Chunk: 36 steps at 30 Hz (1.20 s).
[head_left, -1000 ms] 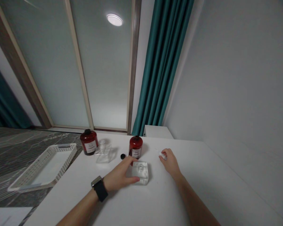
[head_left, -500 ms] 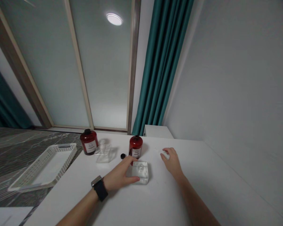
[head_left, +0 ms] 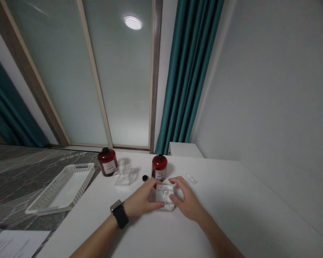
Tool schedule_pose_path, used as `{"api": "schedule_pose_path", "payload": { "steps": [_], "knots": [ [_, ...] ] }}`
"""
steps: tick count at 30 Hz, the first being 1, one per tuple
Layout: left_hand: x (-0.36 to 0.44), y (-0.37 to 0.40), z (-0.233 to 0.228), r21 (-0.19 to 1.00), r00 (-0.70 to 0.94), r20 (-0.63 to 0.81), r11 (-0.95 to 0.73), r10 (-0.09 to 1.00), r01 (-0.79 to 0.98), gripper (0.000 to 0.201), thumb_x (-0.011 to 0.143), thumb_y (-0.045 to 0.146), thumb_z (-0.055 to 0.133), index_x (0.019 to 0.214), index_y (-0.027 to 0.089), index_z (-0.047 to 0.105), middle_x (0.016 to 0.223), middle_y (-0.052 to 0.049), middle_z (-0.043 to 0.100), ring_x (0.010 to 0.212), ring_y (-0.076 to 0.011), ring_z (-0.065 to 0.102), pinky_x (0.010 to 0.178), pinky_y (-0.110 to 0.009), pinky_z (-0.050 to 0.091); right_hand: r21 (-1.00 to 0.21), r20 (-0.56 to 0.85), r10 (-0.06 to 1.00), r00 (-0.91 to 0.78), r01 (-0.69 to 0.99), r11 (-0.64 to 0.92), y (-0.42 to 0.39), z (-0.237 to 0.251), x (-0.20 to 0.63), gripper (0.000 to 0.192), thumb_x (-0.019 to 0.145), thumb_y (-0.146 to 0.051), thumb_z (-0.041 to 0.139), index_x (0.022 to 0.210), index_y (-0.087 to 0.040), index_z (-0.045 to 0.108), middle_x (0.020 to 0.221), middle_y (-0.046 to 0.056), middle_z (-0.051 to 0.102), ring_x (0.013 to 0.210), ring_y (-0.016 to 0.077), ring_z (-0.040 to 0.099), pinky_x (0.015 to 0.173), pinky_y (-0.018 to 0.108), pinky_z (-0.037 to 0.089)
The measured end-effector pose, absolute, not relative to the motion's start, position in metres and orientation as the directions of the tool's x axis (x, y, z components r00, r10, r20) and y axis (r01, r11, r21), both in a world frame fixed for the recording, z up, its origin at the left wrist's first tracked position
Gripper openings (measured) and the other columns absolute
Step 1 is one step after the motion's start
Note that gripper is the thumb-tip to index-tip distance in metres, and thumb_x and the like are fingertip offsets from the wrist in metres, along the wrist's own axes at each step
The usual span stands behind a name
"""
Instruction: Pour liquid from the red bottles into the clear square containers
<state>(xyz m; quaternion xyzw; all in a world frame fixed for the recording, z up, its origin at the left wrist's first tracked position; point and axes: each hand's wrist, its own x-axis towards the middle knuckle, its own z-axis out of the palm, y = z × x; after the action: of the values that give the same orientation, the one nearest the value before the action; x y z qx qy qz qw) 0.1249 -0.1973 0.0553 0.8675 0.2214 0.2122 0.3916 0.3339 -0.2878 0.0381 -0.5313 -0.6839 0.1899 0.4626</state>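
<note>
A clear, square glass bottle [head_left: 163,205] with a round neck stands on the white table in front of me. My left hand [head_left: 141,199], wearing a watch, is wrapped round its left side, thumb along the near side and fingers at the far side. My right hand [head_left: 187,200] is curved at the right side, fingers apart, thumb over the bottle's right edge. Just behind stands a dark red bottle [head_left: 159,165] with a white label, its lower part hidden by my left fingers. A small black cap [head_left: 145,178] lies to its left. A clear small piece [head_left: 191,179] lies beyond my right hand.
At the back left of the table [head_left: 140,238] are another red bottle [head_left: 107,163] with a black cap and a clear stoppered glass bottle [head_left: 123,178]. A white perforated basket [head_left: 80,188] lies left of the table. A wall [head_left: 280,107] borders the right side.
My right hand has moved left, from beside the small clear piece to the square glass bottle. My left hand stays round the bottle. The view has shifted slightly.
</note>
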Motion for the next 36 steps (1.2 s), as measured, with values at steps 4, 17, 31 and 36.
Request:
{"api": "schedule_pose_path", "payload": {
  "steps": [4, 17, 31, 36],
  "knots": [
    [0.125, -0.197, 0.054, 0.755, 0.814, 0.213, -0.62, 0.54, 0.214, 0.05, 0.077, 0.032, 0.075, 0.121, 0.021, 0.054, 0.117, -0.009, 0.061, 0.105, -0.027, 0.058, 0.092, -0.042, 0.048, -0.819, 0.305, 0.947, -0.097, 0.481, 0.313, -0.29, 0.038, 0.327, 0.061, 0.074, -0.015, 0.072, 0.13, -0.026, 0.051, 0.126, 0.008, 0.056, 0.118, 0.0266, 0.054, 0.103, 0.043, 0.043],
    [0.129, -0.181, 0.058, 0.713, 0.443, 0.486, -0.635, 0.753, 0.298, 0.019, 0.091, 0.028, 0.052, 0.109, 0.021, 0.056, 0.105, -0.006, 0.061, 0.1, -0.0231, 0.058, 0.088, -0.039, 0.049, -0.851, 0.227, 0.971, -0.077, 0.469, 0.237, -0.289, 0.042, 0.329, 0.061, 0.069, -0.013, 0.077, 0.126, -0.027, 0.058, 0.125, 0.006, 0.06, 0.118, 0.027, 0.056, 0.104, 0.044, 0.042],
    [0.184, -0.137, 0.067, 0.671, 0.445, 0.475, -0.64, 0.759, 0.374, 0.05, 0.08, 0.035, 0.071, 0.122, 0.015, 0.05, 0.12, -0.013, 0.054, 0.116, -0.0297, 0.054, 0.105, -0.048, 0.043, -0.862, 0.225, 0.972, -0.069, 0.451, 0.231, -0.287, 0.042, 0.338, 0.059, 0.068, -0.01, 0.076, 0.123, -0.026, 0.06, 0.121, 0.004, 0.062, 0.112, 0.025, 0.059, 0.096, 0.038, 0.047],
    [0.185, -0.136, 0.069, 0.694, 0.5, 0.452, -0.643, 0.739, 0.325, 0.045, 0.08, 0.028, 0.069, 0.119, 0.015, 0.051, 0.116, -0.011, 0.06, 0.109, -0.026, 0.059, 0.102, -0.044, 0.046, -0.863, 0.21, 0.977, -0.033, 0.463, 0.201, -0.288, 0.045, 0.353, 0.057, 0.07, -0.011, 0.074, 0.123, -0.025, 0.06, 0.121, 0.005, 0.062, 0.111, 0.0244, 0.059, 0.094, 0.037, 0.048]
  ]
}}
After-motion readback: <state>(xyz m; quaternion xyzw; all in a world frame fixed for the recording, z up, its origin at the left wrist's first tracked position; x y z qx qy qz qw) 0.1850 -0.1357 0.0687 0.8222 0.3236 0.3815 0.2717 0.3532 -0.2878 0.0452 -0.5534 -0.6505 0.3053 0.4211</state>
